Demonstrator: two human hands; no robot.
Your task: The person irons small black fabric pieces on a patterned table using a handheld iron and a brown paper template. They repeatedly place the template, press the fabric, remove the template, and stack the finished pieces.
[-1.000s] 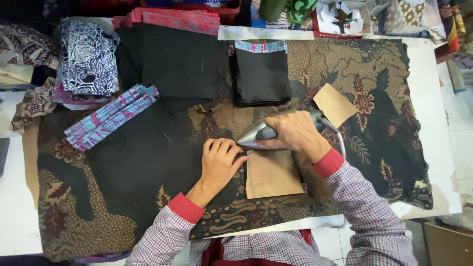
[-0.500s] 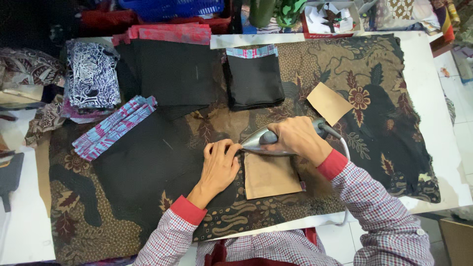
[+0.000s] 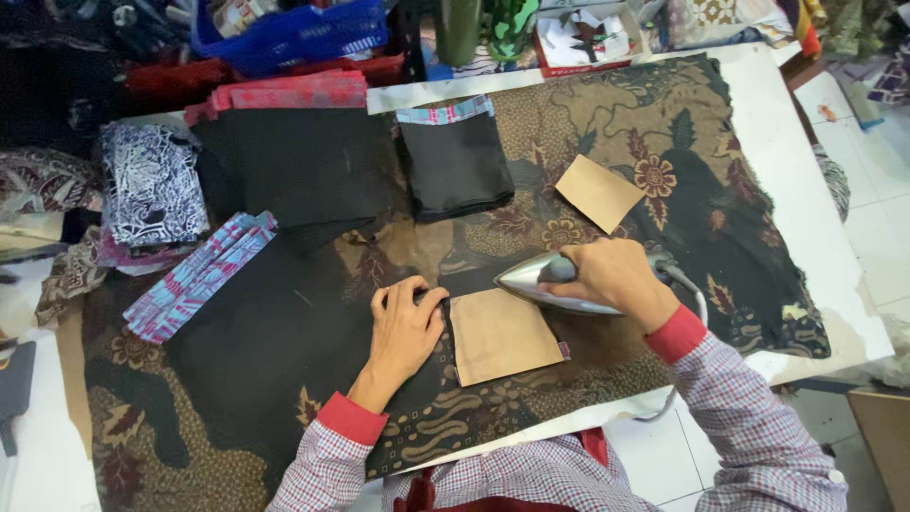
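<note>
At centre frame the right hand (image 3: 611,275) grips the silver iron (image 3: 545,283) by its handle, its tip at the brown card piece (image 3: 502,334). The left hand (image 3: 406,327) lies flat with fingers spread on the black cloth (image 3: 275,332), touching the card's left edge.

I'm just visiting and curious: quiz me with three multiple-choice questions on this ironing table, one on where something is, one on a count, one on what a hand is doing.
1. Where does the iron sit against the brown card template near the hands?
A. at its upper edge
B. below it
C. far to its left

2. How many brown card pieces lie on the patterned cloth?
A. one
B. two
C. four

3. What is the left hand doing?
A. gripping the iron
B. hanging off the table
C. pressing flat on black fabric

Answers:
1. A, its tip lies along the card's top edge.
2. B, one near the hands, another card piece farther up.
3. C, its palm lies flat beside the card, while the right hand holds the iron.
</note>
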